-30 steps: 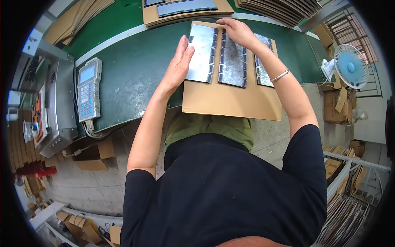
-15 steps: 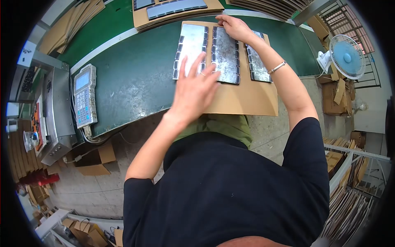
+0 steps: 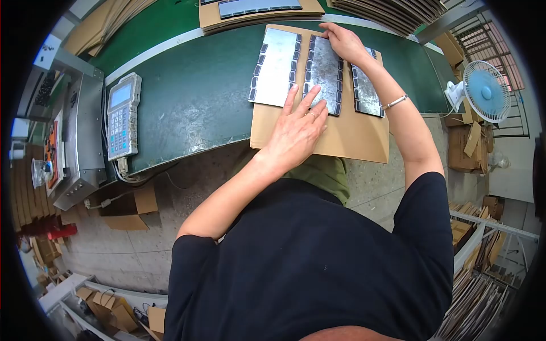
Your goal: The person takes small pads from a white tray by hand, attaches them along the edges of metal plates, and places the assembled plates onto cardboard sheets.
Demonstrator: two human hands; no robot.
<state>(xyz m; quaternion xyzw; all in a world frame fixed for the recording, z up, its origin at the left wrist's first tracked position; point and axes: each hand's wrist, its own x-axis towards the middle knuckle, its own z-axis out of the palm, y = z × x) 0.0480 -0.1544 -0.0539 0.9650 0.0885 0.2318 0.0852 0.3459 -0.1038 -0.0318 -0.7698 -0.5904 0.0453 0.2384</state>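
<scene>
Three flat metallic panels edged with small black frames lie on a cardboard sheet (image 3: 347,136) at the bench's near edge. The left panel (image 3: 276,68) is bright; the middle panel (image 3: 324,71) and right panel (image 3: 367,91) look mottled grey. My left hand (image 3: 298,128) lies with fingers spread, fingertips on the lower part of the middle panel and near the gap beside the left one. At the far end of the middle panel is my right hand (image 3: 345,44), fingers bent over its top edge; the fingertips are partly hidden.
A keypad controller (image 3: 123,116) stands on the green bench (image 3: 187,85) at the left, beside a metal machine (image 3: 85,136). More panels on cardboard (image 3: 259,20) lie beyond. A blue fan (image 3: 486,91) is at the right, and stacked cardboard sheets (image 3: 392,14) sit at the back.
My left hand has moved right, from over the left panel's edge onto the middle panel. My right hand stays at the middle panel's far end. The whole view has shifted slightly.
</scene>
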